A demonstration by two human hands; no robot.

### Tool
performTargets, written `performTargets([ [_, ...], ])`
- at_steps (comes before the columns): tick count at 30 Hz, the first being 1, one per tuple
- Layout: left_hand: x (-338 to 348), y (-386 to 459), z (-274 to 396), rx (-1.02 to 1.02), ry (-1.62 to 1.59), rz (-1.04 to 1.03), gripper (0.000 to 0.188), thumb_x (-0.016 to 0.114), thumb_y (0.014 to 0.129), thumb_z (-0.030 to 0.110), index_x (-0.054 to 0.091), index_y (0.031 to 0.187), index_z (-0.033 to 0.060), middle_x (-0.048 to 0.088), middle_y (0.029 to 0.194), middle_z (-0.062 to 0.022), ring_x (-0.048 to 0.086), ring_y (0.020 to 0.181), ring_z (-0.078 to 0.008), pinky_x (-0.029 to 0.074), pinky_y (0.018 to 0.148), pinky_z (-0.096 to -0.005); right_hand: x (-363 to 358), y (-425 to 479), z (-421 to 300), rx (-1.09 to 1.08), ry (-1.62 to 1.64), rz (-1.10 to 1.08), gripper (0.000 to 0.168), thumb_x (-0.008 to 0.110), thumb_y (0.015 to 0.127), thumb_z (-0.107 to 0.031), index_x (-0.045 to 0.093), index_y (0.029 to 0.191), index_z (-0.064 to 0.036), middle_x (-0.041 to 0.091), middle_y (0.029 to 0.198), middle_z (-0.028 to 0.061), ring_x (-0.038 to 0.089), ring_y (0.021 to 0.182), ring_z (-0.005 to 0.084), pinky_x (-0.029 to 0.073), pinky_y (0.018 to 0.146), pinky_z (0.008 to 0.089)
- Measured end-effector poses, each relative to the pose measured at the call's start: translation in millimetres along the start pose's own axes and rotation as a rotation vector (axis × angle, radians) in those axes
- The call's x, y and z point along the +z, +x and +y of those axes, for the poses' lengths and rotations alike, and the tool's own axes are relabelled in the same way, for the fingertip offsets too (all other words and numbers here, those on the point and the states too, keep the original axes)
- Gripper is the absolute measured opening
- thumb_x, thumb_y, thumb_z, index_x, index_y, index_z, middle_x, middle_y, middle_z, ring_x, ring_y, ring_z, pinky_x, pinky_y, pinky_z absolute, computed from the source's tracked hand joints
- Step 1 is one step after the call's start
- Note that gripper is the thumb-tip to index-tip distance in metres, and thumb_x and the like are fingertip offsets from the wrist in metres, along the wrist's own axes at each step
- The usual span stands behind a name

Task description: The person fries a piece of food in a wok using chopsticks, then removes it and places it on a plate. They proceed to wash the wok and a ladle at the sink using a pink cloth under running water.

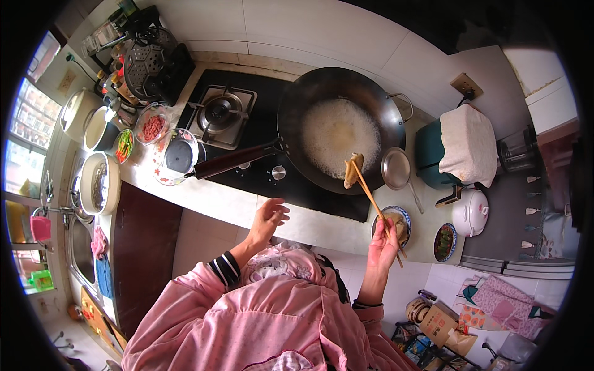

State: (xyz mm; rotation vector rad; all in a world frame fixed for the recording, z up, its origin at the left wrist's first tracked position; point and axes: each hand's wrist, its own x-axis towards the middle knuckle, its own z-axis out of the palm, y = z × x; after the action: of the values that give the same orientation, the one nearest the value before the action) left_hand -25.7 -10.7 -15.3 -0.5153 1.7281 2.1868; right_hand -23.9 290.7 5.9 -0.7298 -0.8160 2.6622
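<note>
My right hand (384, 241) grips a pair of wooden chopsticks (370, 197), which pinch a pale browned piece of food (352, 170), perhaps a chicken wing. That piece hangs over the near right rim of a large dark wok (297, 139). White froth (341, 134) covers the liquid pooled inside the wok. Under my right hand, partly hidden by it, a blue-rimmed plate (406, 218) holds more pale food. My left hand (270, 217) holds nothing, its fingers curled and apart, near the counter's front edge, below the wok's dark handle (232, 160).
Beside the wok lies a metal ladle (396, 168). A bare burner (220, 112) is to its left, with a glass bowl (180, 155), raw red meat (153, 127) and cut peppers (124, 146) beyond. At right stand a cloth-covered appliance (466, 143), a white lidded pot (471, 212) and an oval dish (445, 242).
</note>
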Motion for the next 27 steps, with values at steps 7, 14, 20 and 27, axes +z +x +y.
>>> performTargets([
  [7,-26,49,-12,0.330,0.270,0.124,0.035,0.057,0.087,0.005,0.045,0.120,0.0018,0.063,0.094,-0.0094,0.063,0.080,-0.0159,0.050,0.069,-0.0287,-2,0,-2,0.022,0.033,-0.025,0.025,0.047,0.096,-0.013,0.056,0.107,0.008,0.065,0.098,0.0180,0.064,0.089,0.0248,0.054,0.082,0.0296],
  [14,-25,78,13,0.392,0.999,0.268,0.050,0.070,0.077,0.021,0.046,0.117,0.0074,0.063,0.088,-0.0098,0.064,0.075,-0.0264,0.050,0.062,-0.0368,1,4,-6,0.008,0.031,-0.022,0.024,0.047,0.096,-0.012,0.056,0.105,0.008,0.064,0.099,0.0179,0.063,0.091,0.0261,0.055,0.083,0.0300],
  [20,-21,88,18,0.409,1.093,0.258,0.052,0.073,0.074,0.028,0.046,0.114,0.0094,0.064,0.087,-0.0088,0.065,0.074,-0.0293,0.050,0.060,-0.0390,-1,7,-9,0.019,0.047,-0.026,0.023,0.048,0.096,-0.012,0.057,0.103,0.008,0.063,0.099,0.0172,0.063,0.092,0.0269,0.056,0.083,0.0300],
  [27,-23,99,16,0.458,1.190,0.278,0.046,0.074,0.073,0.033,0.045,0.100,0.0092,0.064,0.080,-0.0110,0.063,0.068,-0.0336,0.048,0.054,-0.0418,1,3,-10,0.017,0.041,0.012,0.023,0.047,0.096,-0.012,0.057,0.103,0.008,0.063,0.099,0.0160,0.064,0.092,0.0279,0.056,0.083,0.0300],
])
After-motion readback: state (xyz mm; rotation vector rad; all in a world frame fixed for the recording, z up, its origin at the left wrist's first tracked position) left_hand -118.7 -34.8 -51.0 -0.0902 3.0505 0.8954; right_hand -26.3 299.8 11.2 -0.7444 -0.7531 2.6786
